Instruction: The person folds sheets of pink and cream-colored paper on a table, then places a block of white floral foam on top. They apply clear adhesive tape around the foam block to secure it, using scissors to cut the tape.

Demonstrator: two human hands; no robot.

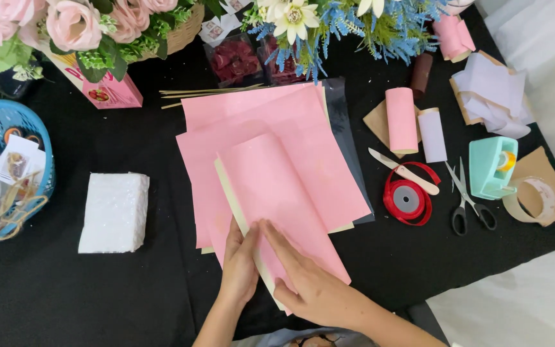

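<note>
A stack of pink paper sheets [271, 128] with pale yellow backing lies on the black table [65, 283]. The top pink sheet [277, 193] is folded over, its cream underside showing along the left edge. My left hand [239, 266] pinches the near corner of this folded sheet with its fingers under the edge. My right hand [309, 283] lies flat on the sheet's near end, pressing it down beside the left hand.
A white foam block [115, 212] sits to the left, a blue basket [8, 167] at the far left. Right of the sheets lie a pink roll [401, 119], red ribbon spool [408, 198], a knife [403, 171], scissors [469, 199], a mint tape dispenser [492, 167]. Flower arrangements line the far edge.
</note>
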